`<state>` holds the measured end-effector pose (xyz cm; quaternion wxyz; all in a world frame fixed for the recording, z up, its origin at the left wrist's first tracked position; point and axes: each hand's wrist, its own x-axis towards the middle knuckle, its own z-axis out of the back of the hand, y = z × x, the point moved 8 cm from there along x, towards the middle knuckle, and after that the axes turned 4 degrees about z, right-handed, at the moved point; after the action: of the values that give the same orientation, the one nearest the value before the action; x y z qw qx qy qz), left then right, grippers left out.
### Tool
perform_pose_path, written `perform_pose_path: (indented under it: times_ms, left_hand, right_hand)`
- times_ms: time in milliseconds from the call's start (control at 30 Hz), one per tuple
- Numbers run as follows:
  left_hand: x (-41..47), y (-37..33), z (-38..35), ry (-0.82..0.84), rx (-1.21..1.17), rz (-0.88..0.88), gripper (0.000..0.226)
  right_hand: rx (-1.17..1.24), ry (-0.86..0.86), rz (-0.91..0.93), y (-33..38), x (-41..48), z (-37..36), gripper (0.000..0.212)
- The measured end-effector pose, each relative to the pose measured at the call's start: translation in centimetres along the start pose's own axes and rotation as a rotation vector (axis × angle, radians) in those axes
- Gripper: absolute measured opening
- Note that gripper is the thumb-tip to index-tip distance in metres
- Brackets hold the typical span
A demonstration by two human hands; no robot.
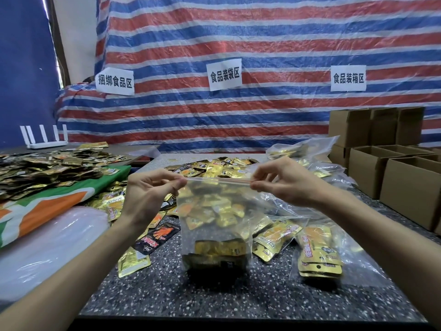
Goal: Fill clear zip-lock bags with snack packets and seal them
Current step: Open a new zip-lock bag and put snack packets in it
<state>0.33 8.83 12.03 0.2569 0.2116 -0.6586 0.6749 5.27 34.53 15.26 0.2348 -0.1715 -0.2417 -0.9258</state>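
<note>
Zip-lock bag (214, 225) of snack packets (220, 253): both hands pinch its seal.

This is a makeshift food-packing workroom. A red, white and blue striped tarpaulin (262, 32) hangs as the back wall. Three paper notices in Chinese are fixed to it: a food bundling sign (115, 81), a food bagging sign (224, 74) and a food boxing sign (348, 78). Gold foil snack packets (47, 168) lie heaped at the left and across the speckled stone table (167, 290). A clear zip-lock bag (214, 223), partly filled with packets, is upright at the table's middle. A filled bag (319, 254) lies to its right, and open cardboard boxes (410, 185) line the right side.
</note>
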Motion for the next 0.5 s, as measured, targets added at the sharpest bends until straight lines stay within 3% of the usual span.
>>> perform_pose_path:
  times_ms: [233, 333, 433, 500]
  left_hand:
    - [0.0, -0.2, -0.1, -0.004, 0.0, -0.001, 0.01]
    - [-0.2, -0.1, -0.1, -0.011, -0.011, 0.009, 0.002]
    - [-0.6, 1.1, 1.6, -0.093, -0.01, 0.045, 0.01]
    - [-1.2, 2.3, 3.1, -0.137, -0.012, 0.083, 0.009]
  right_hand:
    - [0.031, -0.035, -0.001, -1.4, -1.3, 0.7, 0.009]
    - [0.076, -0.094, 0.012, -1.6, -1.8, 0.8, 0.015]
    - [0.2, -0.231, -0.055, -3.3, -2.7, 0.7, 0.017]
    - [0.277, -0.204, -0.124, -4.5, -3.4, -1.1, 0.014]
